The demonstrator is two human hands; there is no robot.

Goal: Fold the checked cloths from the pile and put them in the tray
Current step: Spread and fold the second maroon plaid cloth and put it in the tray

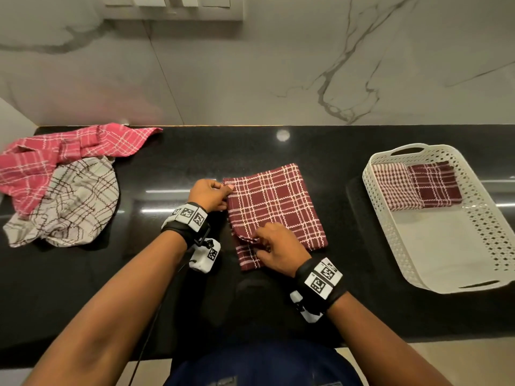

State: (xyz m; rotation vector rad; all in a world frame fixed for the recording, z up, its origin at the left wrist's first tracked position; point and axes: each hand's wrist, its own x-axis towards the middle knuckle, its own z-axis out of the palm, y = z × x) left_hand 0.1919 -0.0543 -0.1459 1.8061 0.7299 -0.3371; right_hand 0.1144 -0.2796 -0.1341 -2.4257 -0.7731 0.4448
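A maroon checked cloth point(278, 207), partly folded, lies flat in the middle of the black counter. My left hand point(209, 195) pinches its far left corner. My right hand point(278, 250) grips the near left edge, where the cloth bunches up a little. On the left sits the pile: a pink checked cloth point(55, 154) and a crumpled white checked cloth point(75, 204) in front of it. At the right stands the white perforated tray point(434, 249), holding two folded cloths at its far end: a small-checked one point(393, 185) and a maroon one point(434, 185).
The black counter point(167, 168) runs along a marble wall point(250, 73), with its front edge close to my body. Both wrists carry black bands with white marker tags. A thin cable hangs from my left wrist.
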